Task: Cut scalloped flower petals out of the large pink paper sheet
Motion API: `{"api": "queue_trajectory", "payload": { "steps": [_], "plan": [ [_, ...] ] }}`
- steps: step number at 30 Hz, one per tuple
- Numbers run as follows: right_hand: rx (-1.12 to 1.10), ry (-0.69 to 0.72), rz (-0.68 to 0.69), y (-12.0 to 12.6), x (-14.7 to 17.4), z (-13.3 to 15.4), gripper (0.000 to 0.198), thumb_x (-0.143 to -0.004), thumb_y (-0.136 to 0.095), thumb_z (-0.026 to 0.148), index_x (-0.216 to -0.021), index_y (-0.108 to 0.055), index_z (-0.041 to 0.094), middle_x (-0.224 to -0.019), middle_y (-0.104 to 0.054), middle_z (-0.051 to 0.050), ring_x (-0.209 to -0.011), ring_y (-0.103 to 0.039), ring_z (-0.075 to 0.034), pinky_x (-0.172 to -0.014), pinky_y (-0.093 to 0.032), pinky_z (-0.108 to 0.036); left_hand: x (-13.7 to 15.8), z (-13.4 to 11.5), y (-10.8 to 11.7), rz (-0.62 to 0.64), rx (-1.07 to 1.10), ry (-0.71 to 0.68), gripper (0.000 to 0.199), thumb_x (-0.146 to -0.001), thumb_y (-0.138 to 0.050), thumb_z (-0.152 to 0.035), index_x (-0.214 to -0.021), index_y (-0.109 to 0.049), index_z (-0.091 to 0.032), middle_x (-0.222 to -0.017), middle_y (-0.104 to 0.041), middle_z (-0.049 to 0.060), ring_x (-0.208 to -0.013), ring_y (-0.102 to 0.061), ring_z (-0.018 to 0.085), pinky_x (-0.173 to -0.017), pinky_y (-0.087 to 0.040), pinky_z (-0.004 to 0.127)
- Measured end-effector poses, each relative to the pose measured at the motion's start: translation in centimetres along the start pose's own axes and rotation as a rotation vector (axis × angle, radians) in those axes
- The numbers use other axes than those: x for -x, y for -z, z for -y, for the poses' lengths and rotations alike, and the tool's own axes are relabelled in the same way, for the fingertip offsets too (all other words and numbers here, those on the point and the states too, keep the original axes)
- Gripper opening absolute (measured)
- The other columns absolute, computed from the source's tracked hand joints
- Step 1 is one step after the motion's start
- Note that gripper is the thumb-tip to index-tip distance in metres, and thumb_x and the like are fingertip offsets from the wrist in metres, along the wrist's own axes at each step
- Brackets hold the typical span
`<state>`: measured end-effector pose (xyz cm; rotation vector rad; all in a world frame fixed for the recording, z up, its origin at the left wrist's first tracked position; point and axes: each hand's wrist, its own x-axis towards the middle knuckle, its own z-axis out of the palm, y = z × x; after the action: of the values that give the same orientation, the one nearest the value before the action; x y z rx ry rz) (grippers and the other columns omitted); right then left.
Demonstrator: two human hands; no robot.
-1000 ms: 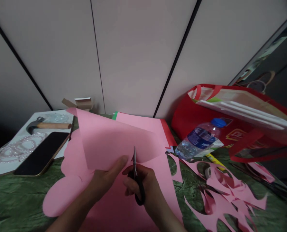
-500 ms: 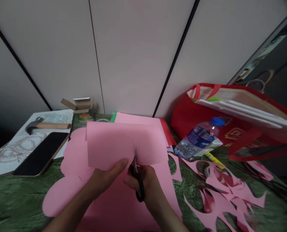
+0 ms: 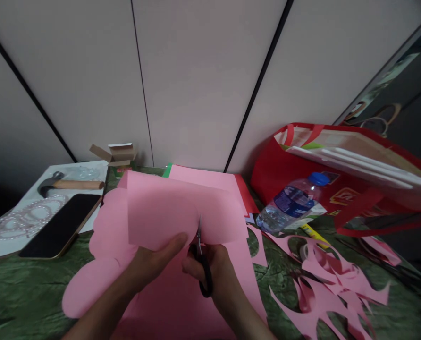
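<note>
Left hand (image 3: 155, 264) pinches pink sheet (image 3: 164, 208); right hand (image 3: 217, 267) grips scissors (image 3: 205, 269); cut partway. Rounded pieces (image 3: 90, 288) lie at view's eight o'clock, scraps (image 3: 316, 272) at four.

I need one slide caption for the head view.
The left hand holds a pink sheet; the right hand holds black-handled scissors against it.

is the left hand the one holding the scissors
No, the right hand holds the scissors, while the left hand holds the pink sheet being cut.
</note>
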<state>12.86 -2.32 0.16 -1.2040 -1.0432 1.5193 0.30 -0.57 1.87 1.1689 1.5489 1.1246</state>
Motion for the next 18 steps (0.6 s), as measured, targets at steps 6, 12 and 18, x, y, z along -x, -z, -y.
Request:
{"api": "queue_trajectory", "payload": {
  "steps": [6, 12, 18],
  "plan": [
    [-0.014, 0.014, -0.018, 0.0, -0.1, -0.5, 0.016, -0.055, -0.063, 0.015, -0.068, -0.054, 0.015, -0.048, -0.045, 0.006, -0.047, -0.041, -0.010, -0.044, -0.032, -0.023, 0.0, -0.3, 0.2, 0.043, -0.023, -0.033, 0.040, -0.061, -0.066, -0.042, -0.092, -0.062, -0.018, -0.088, -0.069, 0.010, -0.105, -0.055, 0.029, -0.089, -0.044, 0.039],
    [-0.010, 0.028, -0.010, 0.2, -0.1, -0.7, 0.024, -0.054, -0.067, 0.017, -0.075, -0.056, 0.014, -0.050, -0.048, 0.006, -0.046, -0.044, -0.010, -0.044, -0.034, -0.022, 0.0, -0.2, 0.2, 0.011, -0.063, -0.012, 0.038, -0.063, -0.061, -0.042, -0.092, -0.061, -0.017, -0.089, -0.068, 0.010, -0.103, -0.056, 0.029, -0.086, -0.046, 0.039],
    [-0.058, 0.044, -0.032, 0.1, -0.3, -1.2, 0.030, -0.052, -0.069, 0.017, -0.078, -0.055, 0.015, -0.050, -0.048, 0.006, -0.044, -0.046, -0.010, -0.043, -0.037, -0.023, 0.0, -0.2, 0.2, 0.059, -0.022, -0.042, 0.036, -0.065, -0.058, -0.040, -0.092, -0.061, -0.017, -0.089, -0.069, 0.009, -0.096, -0.059, 0.026, -0.084, -0.047, 0.038]
  ]
}}
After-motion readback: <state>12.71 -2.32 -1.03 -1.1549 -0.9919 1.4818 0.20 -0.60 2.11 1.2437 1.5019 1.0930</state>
